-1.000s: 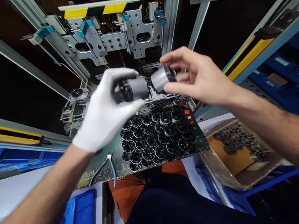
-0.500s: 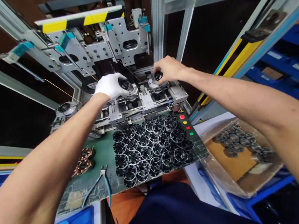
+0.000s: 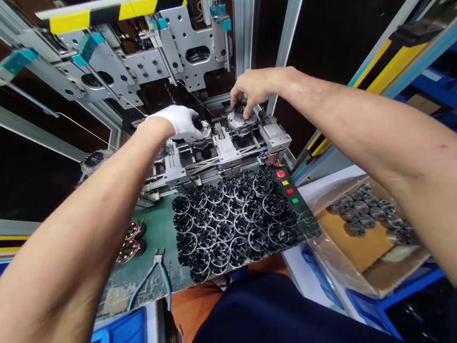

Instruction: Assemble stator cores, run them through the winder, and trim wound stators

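My left hand (image 3: 179, 121), in a white glove, is closed around a black stator core (image 3: 197, 123) at a round metal holder of the winding machine. The glove covers much of that core. To the right, my bare right hand (image 3: 249, 92) grips a second black stator core (image 3: 239, 108) from above, fingers and thumb on either side. This core sits at the top of another round metal holder (image 3: 240, 120). Nearer my body, rows of black-and-silver stator cores (image 3: 225, 230) lie stacked on the green bench top (image 3: 151, 216).
Cutting pliers (image 3: 159, 262) and copper-wound stators (image 3: 132, 246) lie on the bench's left. Coloured buttons (image 3: 289, 191) line its right edge. An open carton (image 3: 362, 255) of metal rings stands at the right. Wire-guide arms (image 3: 93, 49) hang above, with thin wires running down.
Both cores have moved lower onto their holders. The left core was tilted and showed more above its holder earlier. My view has shifted slightly.
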